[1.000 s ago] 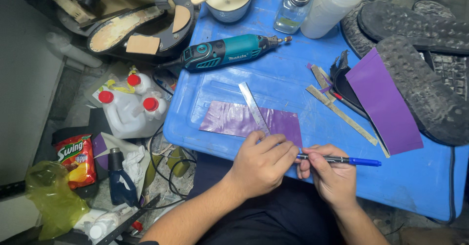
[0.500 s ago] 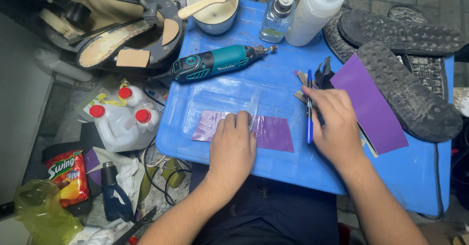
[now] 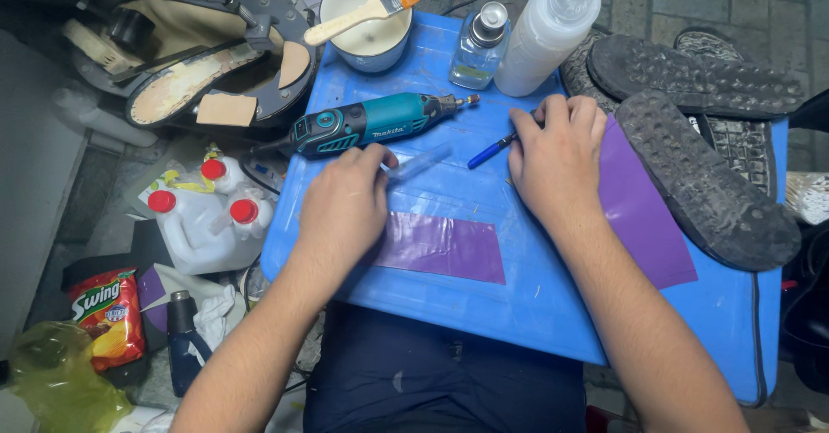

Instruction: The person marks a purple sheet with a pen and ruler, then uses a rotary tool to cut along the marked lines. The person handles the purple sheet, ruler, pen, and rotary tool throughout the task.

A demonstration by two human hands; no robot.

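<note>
Purple strip (image 3: pixel 440 247) lay flat on the blue board (image 3: pixel 535 303), just beside the left hand (image 3: pixel 344 213), whose fingers pinched a clear ruler (image 3: pixel 420 163) above it. Beyond the strip, the right hand (image 3: pixel 557 161) rested loosely cupped, nothing clearly gripped, a blue pen (image 3: pixel 490 151) at its fingertips. Judging by this, marking was under way; next, the ruler needed aligning on the strip.

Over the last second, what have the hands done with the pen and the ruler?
The left hand lifted the clear ruler off the purple strip and carried it up toward the rotary tool. The right hand moved up and right, and the blue pen now lies beside it. The strip and the shoe soles stayed put.
</note>
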